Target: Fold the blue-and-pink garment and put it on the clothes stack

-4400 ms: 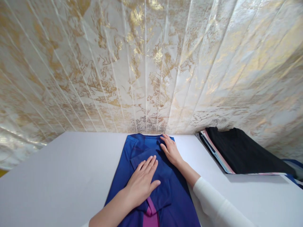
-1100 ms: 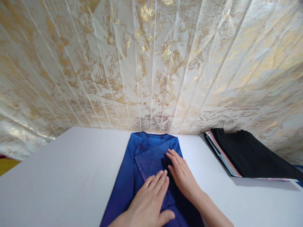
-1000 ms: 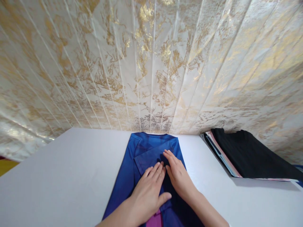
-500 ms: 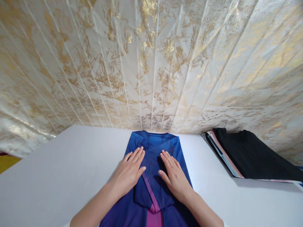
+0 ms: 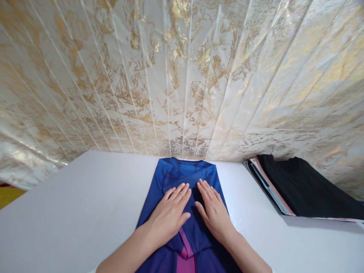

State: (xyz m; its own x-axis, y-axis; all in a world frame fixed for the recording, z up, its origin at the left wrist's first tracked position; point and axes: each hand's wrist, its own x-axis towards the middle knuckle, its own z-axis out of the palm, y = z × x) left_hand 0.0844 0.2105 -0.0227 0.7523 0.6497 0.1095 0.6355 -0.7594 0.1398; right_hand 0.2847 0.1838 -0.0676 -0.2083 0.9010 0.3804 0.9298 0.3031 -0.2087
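A blue-to-purple shirt (image 5: 183, 172) with magenta trim lies in front of me, its sides and sleeves folded inward over its body. My left hand (image 5: 172, 210) rests flat on the folded part, left of the middle, with its fingers together and stretched forward. On the right half, my right hand (image 5: 210, 208) also lies palm down with straight fingers. Both hands touch the cloth without gripping it. The shirt's collar edge points away from me, and its near end runs out of the bottom of the view.
Under the shirt is a white table (image 5: 93, 197). A stack of folded clothes, with a black shirt (image 5: 307, 185) on top, sits at the right. Behind the table rises a white and gold patterned covering (image 5: 182, 94). Something yellow (image 5: 11, 197) shows at the far left.
My left hand has slid to the right across the cloth, closer to my right hand. My right hand has shifted slightly to the right. The shirt keeps its folded shape.
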